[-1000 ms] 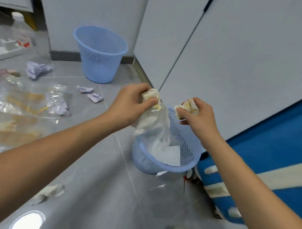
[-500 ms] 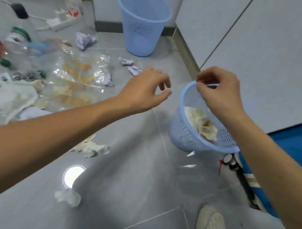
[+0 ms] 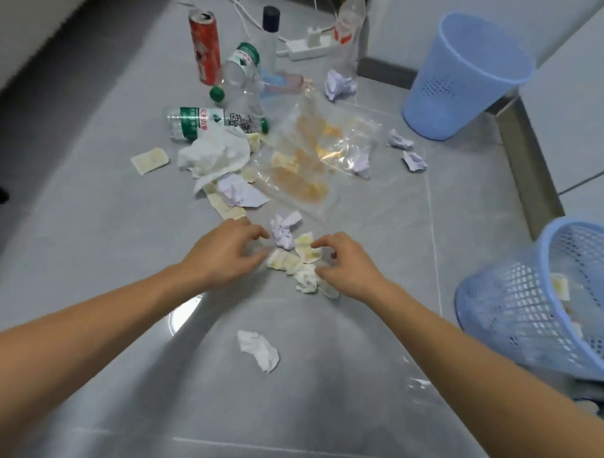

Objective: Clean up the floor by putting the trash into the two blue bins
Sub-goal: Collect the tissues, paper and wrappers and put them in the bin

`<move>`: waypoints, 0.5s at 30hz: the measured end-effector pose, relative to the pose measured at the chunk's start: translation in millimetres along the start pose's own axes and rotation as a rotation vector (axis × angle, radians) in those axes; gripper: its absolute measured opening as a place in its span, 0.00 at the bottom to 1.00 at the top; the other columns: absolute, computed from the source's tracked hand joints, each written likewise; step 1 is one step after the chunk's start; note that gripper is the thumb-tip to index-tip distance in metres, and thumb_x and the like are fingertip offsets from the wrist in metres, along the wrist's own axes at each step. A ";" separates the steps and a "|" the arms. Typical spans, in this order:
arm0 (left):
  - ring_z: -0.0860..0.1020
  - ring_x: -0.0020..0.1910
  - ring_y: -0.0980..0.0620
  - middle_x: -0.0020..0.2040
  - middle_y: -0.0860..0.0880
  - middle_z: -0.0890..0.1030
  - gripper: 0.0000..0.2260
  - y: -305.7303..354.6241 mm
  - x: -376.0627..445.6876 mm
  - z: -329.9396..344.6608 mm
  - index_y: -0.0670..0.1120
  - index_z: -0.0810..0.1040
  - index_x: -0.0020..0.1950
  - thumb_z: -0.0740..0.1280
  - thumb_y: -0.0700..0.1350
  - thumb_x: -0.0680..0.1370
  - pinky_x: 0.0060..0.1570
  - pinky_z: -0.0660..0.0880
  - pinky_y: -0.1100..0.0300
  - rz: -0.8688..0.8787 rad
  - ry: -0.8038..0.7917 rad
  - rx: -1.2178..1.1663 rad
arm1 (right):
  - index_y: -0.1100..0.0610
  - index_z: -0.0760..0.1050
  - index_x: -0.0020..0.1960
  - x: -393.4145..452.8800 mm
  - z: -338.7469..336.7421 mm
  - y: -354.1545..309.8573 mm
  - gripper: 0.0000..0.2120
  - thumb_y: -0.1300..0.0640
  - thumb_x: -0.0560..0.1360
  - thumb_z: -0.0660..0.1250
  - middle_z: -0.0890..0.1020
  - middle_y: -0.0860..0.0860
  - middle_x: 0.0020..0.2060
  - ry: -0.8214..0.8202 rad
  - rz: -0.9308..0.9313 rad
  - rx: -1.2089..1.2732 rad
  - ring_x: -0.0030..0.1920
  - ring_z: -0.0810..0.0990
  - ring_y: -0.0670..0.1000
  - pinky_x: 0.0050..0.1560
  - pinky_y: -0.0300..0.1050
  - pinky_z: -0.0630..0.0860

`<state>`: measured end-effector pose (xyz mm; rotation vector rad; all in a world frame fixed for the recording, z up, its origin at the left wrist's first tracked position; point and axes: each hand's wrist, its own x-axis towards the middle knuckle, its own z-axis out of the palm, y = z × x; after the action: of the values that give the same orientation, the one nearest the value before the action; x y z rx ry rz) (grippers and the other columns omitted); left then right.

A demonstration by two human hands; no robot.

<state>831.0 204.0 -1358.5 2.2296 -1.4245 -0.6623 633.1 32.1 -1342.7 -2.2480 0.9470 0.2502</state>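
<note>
A small heap of trash lies mid-floor: a crumpled lilac-white paper ball and several yellow-stained tissue scraps. My left hand is at the heap's left side, bent fingertips touching the scraps. On the heap's right is my right hand, finger and thumb spread around a scrap; neither hand has lifted anything. The near blue bin leans at the right edge with tissues inside. The far blue bin stands upright by the wall.
A white tissue wad lies nearer me. Beyond the heap are a stained clear plastic bag, a large tissue, plastic bottles, a red can, paper balls and a power strip.
Both hands dropped their tissues into the near bin, then swung left and down to the heap on the floor. The view turned away from the bin towards the littered floor.
</note>
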 end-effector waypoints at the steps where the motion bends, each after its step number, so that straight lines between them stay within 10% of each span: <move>1: 0.74 0.60 0.51 0.58 0.55 0.75 0.18 -1.8 -1.5 9.1 0.58 0.77 0.65 0.65 0.60 0.77 0.51 0.76 0.50 0.022 -0.019 0.020 | 0.48 0.75 0.69 5.2 3.6 0.3 0.27 0.57 0.70 0.73 0.73 0.51 0.66 -0.017 -0.010 -0.028 0.64 0.76 0.57 0.65 0.51 0.74; 8: 0.70 0.59 0.50 0.67 0.55 0.69 0.22 13.8 -3.7 51.4 0.59 0.71 0.69 0.64 0.60 0.76 0.48 0.75 0.51 0.273 -0.025 0.218 | 0.46 0.57 0.81 26.5 14.0 10.1 0.53 0.45 0.62 0.79 0.61 0.49 0.77 -0.157 -0.193 -0.316 0.71 0.66 0.60 0.72 0.55 0.68; 15: 0.71 0.53 0.48 0.59 0.54 0.74 0.08 5.8 -18.6 64.3 0.55 0.77 0.54 0.67 0.55 0.78 0.41 0.70 0.54 0.305 0.063 0.285 | 0.43 0.68 0.69 -3.0 33.5 21.6 0.31 0.50 0.68 0.73 0.70 0.44 0.58 0.028 -0.218 -0.269 0.54 0.71 0.54 0.51 0.56 0.77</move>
<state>782.1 213.2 -1403.7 2.1428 -1.8721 -0.3001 618.7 44.7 -1377.8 -2.5845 0.7083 0.2612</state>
